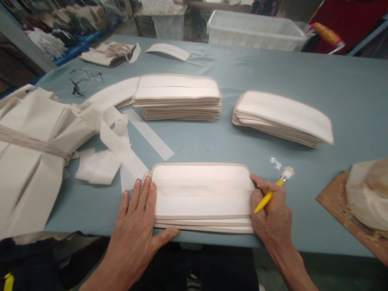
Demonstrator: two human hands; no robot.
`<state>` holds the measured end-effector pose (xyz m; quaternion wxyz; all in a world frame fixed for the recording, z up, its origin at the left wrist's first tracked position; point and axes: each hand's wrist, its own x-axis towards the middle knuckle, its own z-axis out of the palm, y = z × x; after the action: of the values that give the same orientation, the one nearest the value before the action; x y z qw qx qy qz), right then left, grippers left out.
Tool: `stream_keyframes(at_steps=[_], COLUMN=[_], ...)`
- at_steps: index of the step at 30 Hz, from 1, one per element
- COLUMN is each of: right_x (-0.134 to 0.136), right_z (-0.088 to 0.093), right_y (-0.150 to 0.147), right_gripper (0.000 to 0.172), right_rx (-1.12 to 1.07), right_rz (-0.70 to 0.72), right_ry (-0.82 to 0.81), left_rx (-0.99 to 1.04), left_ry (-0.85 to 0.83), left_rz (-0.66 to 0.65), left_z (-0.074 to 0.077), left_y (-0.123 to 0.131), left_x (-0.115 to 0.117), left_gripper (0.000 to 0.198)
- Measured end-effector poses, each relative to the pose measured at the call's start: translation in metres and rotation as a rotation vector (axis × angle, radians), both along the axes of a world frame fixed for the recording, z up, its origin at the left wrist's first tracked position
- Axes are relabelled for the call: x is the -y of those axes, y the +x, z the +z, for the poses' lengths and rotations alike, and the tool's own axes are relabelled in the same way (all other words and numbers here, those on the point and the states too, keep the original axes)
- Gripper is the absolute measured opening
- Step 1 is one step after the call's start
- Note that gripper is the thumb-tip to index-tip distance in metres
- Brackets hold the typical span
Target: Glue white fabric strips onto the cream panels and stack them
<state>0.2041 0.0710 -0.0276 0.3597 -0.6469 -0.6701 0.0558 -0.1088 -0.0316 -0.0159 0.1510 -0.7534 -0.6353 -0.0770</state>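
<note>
On table, my spread left hand touched panels; right hand gripped brush. Panels seemed light, bendable; ends suited grip.

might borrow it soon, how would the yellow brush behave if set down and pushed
The yellow brush is probably light, being slim and held in just the right hand. Its tapered handle looks rounded, so it may roll in a curve. The pale bristles look tufted, so they might bend when pressed.

Gap btwn rear L stack & R stack; strips block L, brush R.
</note>
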Motion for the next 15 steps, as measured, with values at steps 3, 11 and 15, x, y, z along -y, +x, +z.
stream_keyframes(at_steps=[3, 11, 15], right_x=[0.0, -0.001, -0.001], right_z=[-0.001, 0.0, 0.0], right_y=[0.001, 0.002, 0.002], right_gripper=[0.02, 0.018, 0.014], right_rx=[-0.004, -0.029, -0.035], right_rz=[0.007, 0.034, 0.049], right_ry=[-0.007, -0.012, -0.013], left_rx=[-0.042, -0.105, -0.11], left_ry=[-0.019, -0.04, -0.048], left_rz=[-0.012, -0.142, -0.214], left_z=[0.007, 0.015, 0.015], left_y=[0.001, 0.009, 0.016], left_x=[-0.002, -0.011, -0.018], left_gripper=[0.107, 0.108, 0.112])
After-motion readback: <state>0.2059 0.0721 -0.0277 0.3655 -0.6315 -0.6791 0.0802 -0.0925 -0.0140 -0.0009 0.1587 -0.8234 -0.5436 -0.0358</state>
